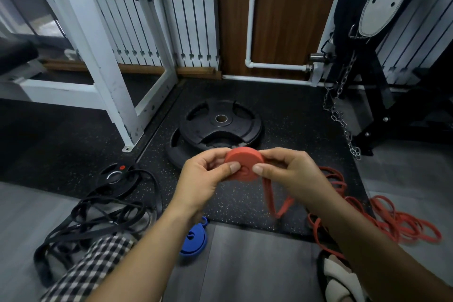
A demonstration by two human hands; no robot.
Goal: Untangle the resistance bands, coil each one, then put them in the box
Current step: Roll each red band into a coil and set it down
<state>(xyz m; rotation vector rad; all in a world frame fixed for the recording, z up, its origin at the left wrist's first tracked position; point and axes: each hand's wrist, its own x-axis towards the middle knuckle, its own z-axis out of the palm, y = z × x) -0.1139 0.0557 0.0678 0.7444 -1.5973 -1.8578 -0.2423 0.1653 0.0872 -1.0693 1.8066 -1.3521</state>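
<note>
You hold a tightly wound red coil point(244, 164) of resistance band between both hands, above the speckled black floor mat point(282, 110). Your left hand point(204, 176) grips its left edge, thumb pressed on the near face and the other fingers point(215, 154) curled behind. Your right hand point(291, 171) pinches the right edge the same way, thumb on the face beside the left thumb. From under your right fingers the uncoiled red tail point(274, 200) hangs down in a loop toward the floor.

Beyond your right wrist, a loose heap of red bands point(402, 220) lies across the mat edge and the grey floor. Below your left forearm a coiled blue band point(195, 240) rests on the floor. Farther to the left of your left fingers, a tangle of black bands point(93, 213) sprawls over a small weight plate point(115, 176).

Just past your fingers, two stacked black weight plates point(220, 122) lie flat on the mat. A chain point(340, 110) dangles at the right, a white rack frame point(107, 76) stands at the left.
</note>
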